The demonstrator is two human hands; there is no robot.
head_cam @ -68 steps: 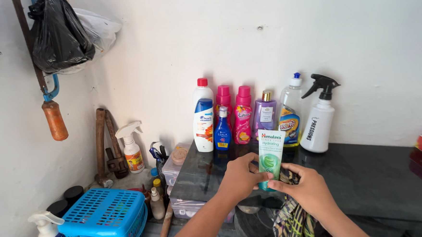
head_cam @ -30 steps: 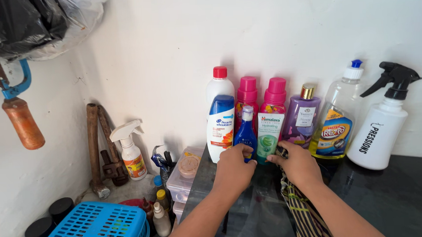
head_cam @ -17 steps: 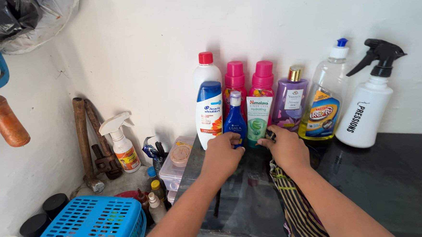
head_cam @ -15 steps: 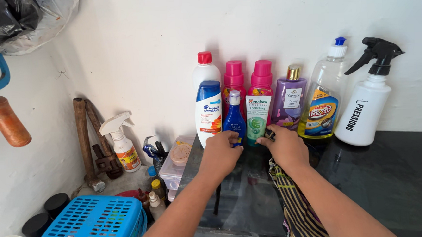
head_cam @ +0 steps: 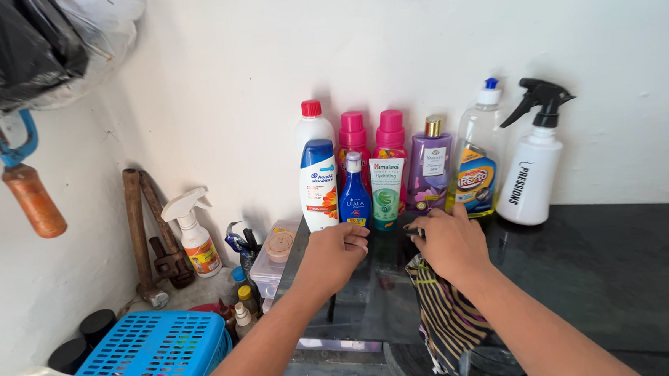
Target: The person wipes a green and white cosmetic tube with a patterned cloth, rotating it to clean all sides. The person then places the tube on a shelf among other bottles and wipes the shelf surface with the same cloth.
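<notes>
Looking down from the head view, your left hand (head_cam: pixel 336 250) sits loosely curled and holds nothing, fingertips just short of the small blue bottle (head_cam: pixel 355 196), while your right hand (head_cam: pixel 448 243) rests flat and equally free on the striped cloth (head_cam: pixel 445 312) draped over the dark counter (head_cam: pixel 614 272). Between them, the green-and-white tube (head_cam: pixel 385 194) stands upright in front of the pink bottles (head_cam: pixel 372 136), apart from both hands. Judge it light, soft-walled and easily tipped, so pinch it by the flat faces near mid-height rather than the top.
</notes>
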